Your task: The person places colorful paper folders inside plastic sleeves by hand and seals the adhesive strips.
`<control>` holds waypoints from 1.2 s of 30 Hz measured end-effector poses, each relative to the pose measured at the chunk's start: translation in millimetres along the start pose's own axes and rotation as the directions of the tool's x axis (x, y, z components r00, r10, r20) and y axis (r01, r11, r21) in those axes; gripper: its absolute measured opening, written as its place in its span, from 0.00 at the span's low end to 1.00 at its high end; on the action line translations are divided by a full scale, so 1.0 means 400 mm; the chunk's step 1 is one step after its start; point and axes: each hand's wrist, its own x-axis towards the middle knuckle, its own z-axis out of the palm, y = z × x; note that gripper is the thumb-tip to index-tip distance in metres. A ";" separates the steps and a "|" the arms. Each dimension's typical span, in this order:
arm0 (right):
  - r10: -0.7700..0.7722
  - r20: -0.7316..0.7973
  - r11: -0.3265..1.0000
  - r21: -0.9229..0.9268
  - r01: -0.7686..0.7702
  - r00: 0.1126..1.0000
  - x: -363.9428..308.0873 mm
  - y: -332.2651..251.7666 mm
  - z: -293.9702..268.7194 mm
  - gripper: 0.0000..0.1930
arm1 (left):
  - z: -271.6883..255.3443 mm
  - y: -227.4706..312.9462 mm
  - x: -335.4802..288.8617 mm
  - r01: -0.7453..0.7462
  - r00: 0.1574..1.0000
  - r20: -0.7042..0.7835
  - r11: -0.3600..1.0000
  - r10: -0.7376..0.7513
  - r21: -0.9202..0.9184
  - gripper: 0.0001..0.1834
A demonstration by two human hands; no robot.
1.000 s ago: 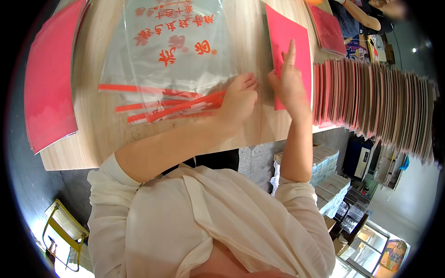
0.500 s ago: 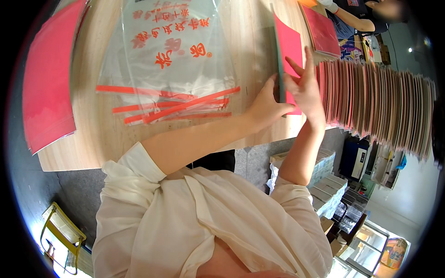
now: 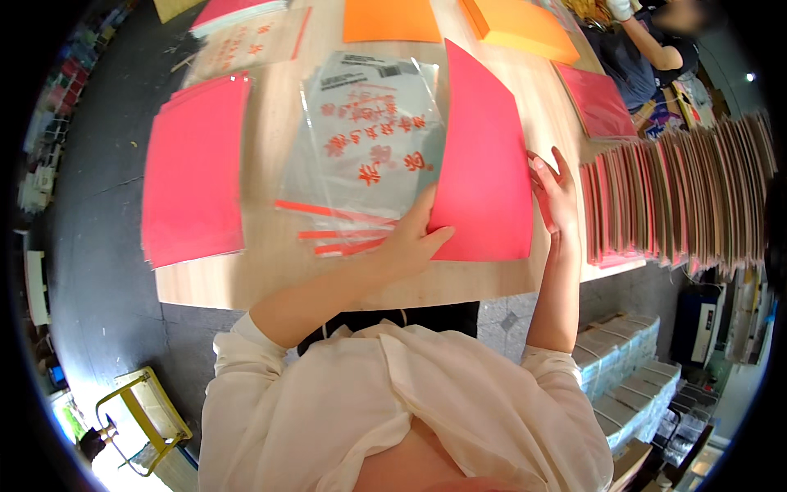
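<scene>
since a second ago the pink sheet [image 3: 484, 164] has come off the right-hand stack and now stands tilted over the wooden table [image 3: 270, 172], its lower edge near the middle of the table's near side. before, both hands worked at the stack's edge; now the left hand [image 3: 414, 242] pinches the sheet's lower left corner, thumb on the front and fingers behind, and the right hand [image 3: 556, 195] presses flat against its right edge, fingers spread. so the hands are apart, one on each side of the same sheet. it looks lifted free and being carried toward the clear printed bags [image 3: 369, 156], which lie at nine o'clock of it, partly covered by its left edge.

counted: one sheet in hand; one pile of clear bags, number of bags not clear; one pink stack [image 3: 197, 168] farther toward nine o'clock; two orange pads [image 3: 392, 20] at twelve o'clock; a long row of upright folders [image 3: 672, 197] at three o'clock, too many to count.
</scene>
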 end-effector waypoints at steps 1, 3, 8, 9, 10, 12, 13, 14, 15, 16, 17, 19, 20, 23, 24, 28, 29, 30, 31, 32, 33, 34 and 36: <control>-0.041 -0.052 0.998 0.040 0.043 0.998 0.000 0.019 0.016 0.40 | -0.021 0.037 -0.016 0.011 1.000 0.013 0.999 -0.011 -0.031 0.36; -0.011 0.066 0.984 0.176 -0.001 0.998 0.007 0.020 0.057 0.33 | -0.081 0.075 -0.063 0.030 1.000 -0.004 0.998 -0.030 -0.046 0.37; -0.134 0.210 0.933 0.357 0.052 0.968 -0.009 0.018 0.199 0.18 | -0.179 0.093 -0.150 0.153 0.973 -0.178 0.988 -0.148 0.018 0.40; -0.118 0.209 0.943 0.330 0.043 0.971 -0.008 0.018 0.233 0.18 | -0.195 0.093 -0.161 0.154 0.967 -0.205 0.988 -0.149 0.010 0.41; -0.110 0.210 0.962 0.270 0.050 0.972 -0.004 0.024 0.264 0.18 | -0.214 0.089 -0.174 0.154 0.961 -0.233 0.988 -0.150 0.001 0.42; -0.104 0.210 0.986 0.148 0.074 0.972 0.019 0.050 0.322 0.17 | -0.251 0.077 -0.193 0.127 0.948 -0.304 0.989 -0.097 0.079 0.43; -0.112 0.236 0.993 0.063 0.099 0.965 0.037 0.071 0.348 0.17 | -0.268 0.060 -0.208 0.109 0.936 -0.348 0.982 -0.049 0.157 0.44; -0.120 0.249 0.991 -0.025 0.130 0.961 0.059 0.094 0.359 0.17 | -0.269 0.059 -0.208 0.092 0.927 -0.375 0.969 0.001 0.231 0.44; -0.127 0.261 0.981 -0.112 0.161 0.957 0.081 0.114 0.365 0.17 | -0.258 0.062 -0.209 0.167 0.905 -0.422 0.862 0.060 0.479 0.43; -0.132 0.255 0.959 -0.213 0.189 0.958 0.103 0.142 0.371 0.18 | -0.234 0.076 -0.211 0.255 0.879 -0.459 0.687 0.128 0.680 0.42; -0.140 0.242 0.925 -0.315 0.214 0.960 0.120 0.157 0.366 0.19 | -0.212 0.088 -0.206 0.338 0.860 -0.469 0.463 0.203 0.819 0.41; -0.146 0.219 0.846 -0.477 0.237 0.965 0.132 0.161 0.364 0.19 | -0.205 0.102 -0.180 0.043 0.971 -0.115 0.322 0.210 0.946 0.39; -0.144 0.208 0.809 -0.538 0.236 0.967 0.129 0.151 0.367 0.19 | -0.205 0.103 -0.169 -0.116 0.979 0.068 0.253 0.192 0.961 0.39; -0.178 0.195 0.766 -0.587 0.260 0.965 0.092 0.109 0.384 0.18 | -0.202 0.064 -0.142 -0.146 0.986 0.112 0.308 0.126 0.940 0.37; -0.198 0.194 0.765 -0.583 0.275 0.961 0.083 0.100 0.386 0.18 | -0.205 0.047 -0.142 -0.143 0.988 0.114 0.322 0.109 0.936 0.37; -0.192 0.247 0.540 -0.782 0.312 0.950 0.094 0.100 0.359 0.18 | -0.209 0.015 -0.137 -0.149 0.988 0.128 0.351 0.081 0.925 0.37; -0.140 0.230 0.459 -0.846 0.269 0.963 0.076 0.067 0.369 0.18 | -0.211 0.013 -0.138 -0.143 0.989 0.121 0.351 0.084 0.925 0.37; -0.090 0.210 0.372 -0.900 0.229 0.973 0.071 0.050 0.376 0.18 | -0.211 0.013 -0.141 -0.146 0.989 0.124 0.342 0.085 0.928 0.37; -0.130 0.247 0.339 -0.899 0.277 0.960 0.088 0.042 0.372 0.19 | -0.207 0.020 -0.140 -0.155 0.987 0.133 0.331 0.088 0.931 0.36; -0.167 0.288 0.304 -0.895 0.327 0.943 0.118 0.034 0.366 0.19 | -0.205 0.022 -0.140 -0.161 0.986 0.139 0.319 0.091 0.934 0.36; -0.202 0.331 0.268 -0.887 0.377 0.922 0.153 0.026 0.363 0.19 | -0.204 0.017 -0.141 -0.165 0.985 0.142 0.308 0.098 0.937 0.35; -0.277 0.422 0.261 -0.831 0.491 0.863 0.201 0.020 0.365 0.20 | -0.205 0.011 -0.142 -0.171 0.984 0.145 0.295 0.107 0.940 0.35; -0.426 0.577 0.212 -0.685 0.697 0.696 0.316 -0.005 0.379 0.20 | -0.203 0.004 -0.139 -0.174 0.982 0.147 0.262 0.119 0.949 0.34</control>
